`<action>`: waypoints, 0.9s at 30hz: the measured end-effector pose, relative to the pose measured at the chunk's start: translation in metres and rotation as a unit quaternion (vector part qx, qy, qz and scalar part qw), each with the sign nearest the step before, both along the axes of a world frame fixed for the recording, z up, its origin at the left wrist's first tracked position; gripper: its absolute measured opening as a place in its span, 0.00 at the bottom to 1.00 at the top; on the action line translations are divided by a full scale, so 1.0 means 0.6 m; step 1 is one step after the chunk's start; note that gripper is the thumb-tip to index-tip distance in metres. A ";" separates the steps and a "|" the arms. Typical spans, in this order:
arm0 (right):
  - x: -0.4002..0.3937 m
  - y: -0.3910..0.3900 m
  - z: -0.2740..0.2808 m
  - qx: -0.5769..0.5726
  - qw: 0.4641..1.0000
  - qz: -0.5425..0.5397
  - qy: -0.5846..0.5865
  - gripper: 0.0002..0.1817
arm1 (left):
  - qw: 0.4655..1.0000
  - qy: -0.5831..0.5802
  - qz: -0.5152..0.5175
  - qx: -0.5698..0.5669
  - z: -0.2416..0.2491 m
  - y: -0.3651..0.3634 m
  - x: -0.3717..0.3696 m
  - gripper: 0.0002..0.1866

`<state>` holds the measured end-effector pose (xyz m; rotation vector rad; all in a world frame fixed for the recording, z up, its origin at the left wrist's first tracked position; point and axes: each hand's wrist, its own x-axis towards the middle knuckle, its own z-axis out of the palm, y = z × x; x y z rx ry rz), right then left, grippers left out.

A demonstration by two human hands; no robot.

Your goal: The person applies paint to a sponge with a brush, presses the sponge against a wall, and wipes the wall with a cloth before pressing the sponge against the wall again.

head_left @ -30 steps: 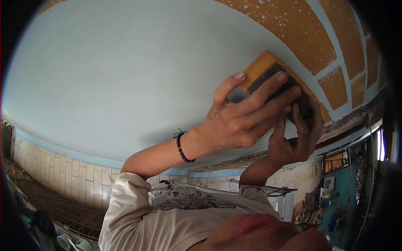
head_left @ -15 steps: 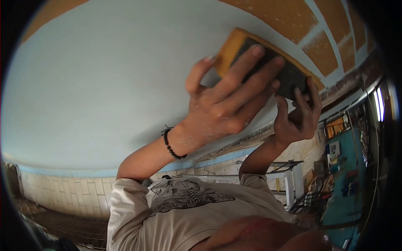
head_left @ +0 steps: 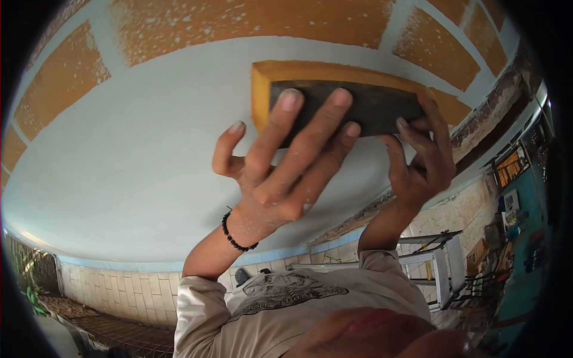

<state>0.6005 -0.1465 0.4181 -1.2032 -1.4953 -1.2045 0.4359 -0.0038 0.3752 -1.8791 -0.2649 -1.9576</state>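
Observation:
A thick yellow block with a flat black face (head_left: 382, 110), like a sponge or sanding block, is held up close to a smooth white wall surface (head_left: 149, 137). The fingers of my left hand (head_left: 274, 173) lie spread over the black face, with the outermost one bent off the block's left side. Fine white specks dot this hand, and a black beaded bracelet (head_left: 234, 234) circles its wrist. At the block's right end, the curled fingers of my right hand (head_left: 424, 158) grip its edge. Whether the block touches the surface is hidden.
Orange brick-pattern patches (head_left: 310, 24) with pale joints border the white area. A rough ledge (head_left: 495, 116) runs along the right. Below stand a pale metal frame (head_left: 439, 274) and a pale tiled wall (head_left: 119, 286); cluttered items (head_left: 510, 209) lie at far right.
The block has swung from a steep slant to nearly level and sits further left in view, both hands still on it. The view has shifted, showing more orange patches above.

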 end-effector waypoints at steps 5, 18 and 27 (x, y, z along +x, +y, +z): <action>0.004 -0.003 0.002 -0.006 1.000 0.022 0.008 0.21 | 0.999 0.015 0.028 0.005 0.002 -0.008 -0.002 0.16; -0.024 -0.004 0.036 -0.009 0.989 0.010 -0.150 0.24 | 0.998 0.009 0.049 -0.032 -0.008 -0.068 -0.042 0.17; -0.018 -0.010 0.042 -0.022 0.988 0.025 -0.154 0.31 | 0.977 -0.075 0.069 -0.187 -0.162 -0.138 -0.119 0.20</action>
